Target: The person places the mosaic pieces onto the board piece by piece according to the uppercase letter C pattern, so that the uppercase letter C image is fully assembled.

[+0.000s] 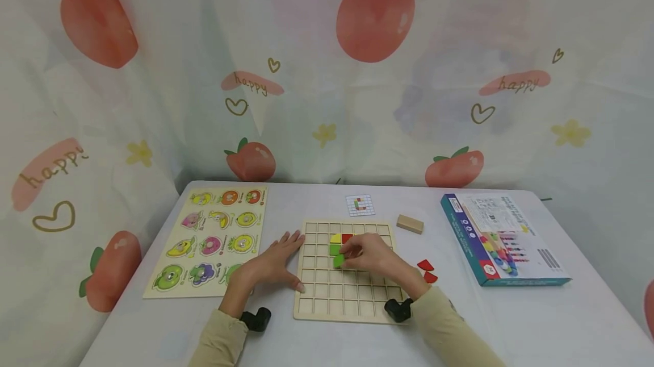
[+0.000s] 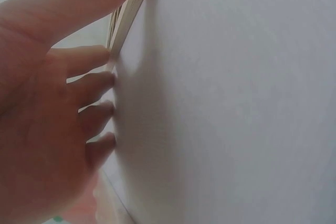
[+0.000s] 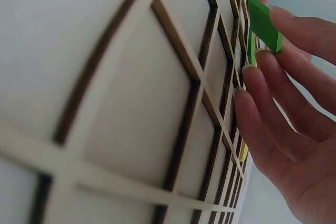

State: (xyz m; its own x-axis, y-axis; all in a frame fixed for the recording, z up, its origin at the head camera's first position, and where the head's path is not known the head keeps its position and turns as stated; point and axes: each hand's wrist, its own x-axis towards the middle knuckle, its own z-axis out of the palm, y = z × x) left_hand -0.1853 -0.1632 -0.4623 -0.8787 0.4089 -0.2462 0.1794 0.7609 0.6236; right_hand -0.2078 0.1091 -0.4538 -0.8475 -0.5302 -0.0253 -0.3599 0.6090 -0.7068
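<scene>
A wooden grid board (image 1: pixel 317 301) lies flat on the table in the head view. My right hand (image 1: pixel 375 254) pinches a green square tile (image 3: pixel 264 24) between thumb and fingertip, tilted over the middle of the grid. Just beyond it, another green tile (image 1: pixel 334 249) sits in a cell, with a yellow piece (image 1: pixel 335 238) and a red piece (image 1: pixel 347 237) in the row behind. My left hand (image 1: pixel 271 263) is spread at the board's left side, thumb and fingertips by its edge. In the left wrist view, its fingers (image 2: pixel 94 85) extend loosely and hold nothing.
Left of the grid lies a fruit puzzle board (image 1: pixel 153 290). A small pattern card (image 1: pixel 360 205) and a wooden block (image 1: pixel 410 224) are behind. Two red pieces (image 1: pixel 426 265) lie to the right, near a flat printed box (image 1: pixel 531 242).
</scene>
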